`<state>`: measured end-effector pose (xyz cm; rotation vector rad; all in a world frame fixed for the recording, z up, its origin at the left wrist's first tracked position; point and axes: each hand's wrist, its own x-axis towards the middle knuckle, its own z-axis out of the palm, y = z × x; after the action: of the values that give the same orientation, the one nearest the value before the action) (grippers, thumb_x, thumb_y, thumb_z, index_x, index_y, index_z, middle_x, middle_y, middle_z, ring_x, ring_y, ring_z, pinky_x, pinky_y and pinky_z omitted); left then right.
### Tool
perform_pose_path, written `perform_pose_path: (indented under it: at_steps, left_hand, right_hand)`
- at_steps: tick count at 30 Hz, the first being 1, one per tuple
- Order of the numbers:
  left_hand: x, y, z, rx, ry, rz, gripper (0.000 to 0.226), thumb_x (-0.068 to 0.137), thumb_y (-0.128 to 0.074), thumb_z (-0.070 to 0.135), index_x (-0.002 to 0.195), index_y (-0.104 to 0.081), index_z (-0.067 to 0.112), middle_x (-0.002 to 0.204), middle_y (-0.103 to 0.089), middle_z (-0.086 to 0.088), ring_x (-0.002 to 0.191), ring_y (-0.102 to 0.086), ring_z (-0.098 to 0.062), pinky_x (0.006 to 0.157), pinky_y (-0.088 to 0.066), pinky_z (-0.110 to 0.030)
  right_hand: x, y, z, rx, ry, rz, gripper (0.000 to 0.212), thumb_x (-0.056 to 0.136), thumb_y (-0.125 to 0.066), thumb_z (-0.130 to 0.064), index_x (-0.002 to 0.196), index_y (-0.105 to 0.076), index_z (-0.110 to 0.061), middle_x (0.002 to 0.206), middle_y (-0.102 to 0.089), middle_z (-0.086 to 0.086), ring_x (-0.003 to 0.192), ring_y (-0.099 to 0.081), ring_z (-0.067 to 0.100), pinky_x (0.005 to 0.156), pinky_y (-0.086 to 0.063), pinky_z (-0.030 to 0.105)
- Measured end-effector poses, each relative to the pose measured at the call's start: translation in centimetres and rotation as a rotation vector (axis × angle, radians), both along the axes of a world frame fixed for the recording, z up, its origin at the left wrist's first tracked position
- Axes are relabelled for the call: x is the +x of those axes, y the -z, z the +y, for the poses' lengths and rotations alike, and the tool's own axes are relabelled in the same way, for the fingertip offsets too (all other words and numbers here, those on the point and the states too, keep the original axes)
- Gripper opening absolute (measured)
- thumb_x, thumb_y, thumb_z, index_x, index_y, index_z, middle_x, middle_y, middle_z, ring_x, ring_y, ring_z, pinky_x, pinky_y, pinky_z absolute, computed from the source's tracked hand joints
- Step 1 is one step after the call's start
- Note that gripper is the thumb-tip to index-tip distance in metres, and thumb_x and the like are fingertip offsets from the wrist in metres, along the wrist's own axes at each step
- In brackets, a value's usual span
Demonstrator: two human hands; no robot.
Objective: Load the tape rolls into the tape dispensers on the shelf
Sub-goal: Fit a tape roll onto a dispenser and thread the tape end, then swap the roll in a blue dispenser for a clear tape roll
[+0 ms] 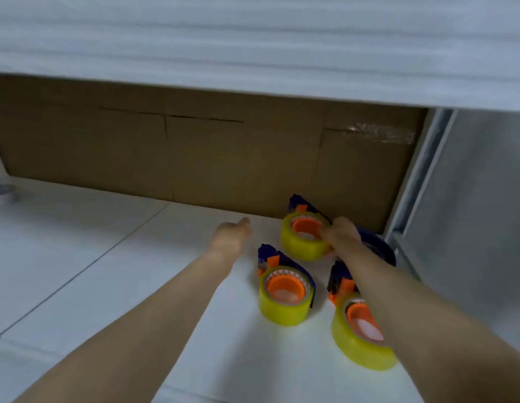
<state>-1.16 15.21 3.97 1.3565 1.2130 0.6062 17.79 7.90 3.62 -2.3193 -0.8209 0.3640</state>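
Three blue-and-orange tape dispensers lie on the white shelf (107,257), each with a yellow tape roll on its orange hub. My right hand (341,235) grips the far roll (303,242) seated in the far dispenser (299,203). A second loaded dispenser (285,292) lies in the middle, just in front of it. The third loaded dispenser (357,333) lies nearest, partly hidden under my right forearm. My left hand (232,237) hovers loosely curled left of the far dispenser and holds nothing.
A brown cardboard box (194,152) fills the back of the shelf right behind the dispensers. A white upper shelf (253,48) hangs overhead. A grey metal upright (418,175) bounds the right side. A seam runs diagonally across the shelf surface at the left.
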Motion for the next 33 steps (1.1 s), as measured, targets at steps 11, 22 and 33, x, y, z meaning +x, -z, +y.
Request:
perform_pose_path:
  at_steps: [11, 22, 33]
  left_hand:
    - [3.3, 0.4, 3.0, 0.154, 0.155, 0.015, 0.04, 0.097, -0.04, 0.039, 0.098, -0.062, 0.005, 0.095, -0.056, -0.008, 0.079, -0.048, -0.019, 0.076, -0.034, -0.03]
    - [5.1, -0.5, 3.1, 0.161, 0.171, -0.033, 0.029, 0.096, -0.044, 0.033, 0.089, -0.056, 0.008, 0.093, -0.054, -0.007, 0.066, -0.044, -0.012, 0.059, -0.032, -0.027]
    - [4.0, -0.6, -1.3, 0.117, 0.051, -0.078, 0.029, 0.098, -0.044, 0.03, 0.092, -0.062, 0.007, 0.1, -0.061, -0.007, 0.078, -0.052, -0.016, 0.069, -0.041, -0.026]
  right_hand:
    - [1.3, 3.0, 2.7, -0.284, -0.051, -0.087, 0.022, 0.095, -0.045, -0.015, 0.11, -0.056, -0.003, 0.106, -0.063, 0.017, 0.099, -0.063, 0.03, 0.079, -0.054, 0.038]
    - [9.4, 3.5, -2.7, -0.272, 0.264, -0.167, 0.036, 0.087, -0.06, -0.021, 0.115, -0.052, 0.0, 0.113, -0.059, 0.016, 0.103, -0.06, 0.029, 0.084, -0.054, 0.038]
    - [8.4, 1.1, -4.1, 0.1, 0.217, -0.149, 0.03, 0.092, -0.051, -0.014, 0.116, -0.047, 0.003, 0.112, -0.061, 0.027, 0.096, -0.062, 0.038, 0.077, -0.054, 0.044]
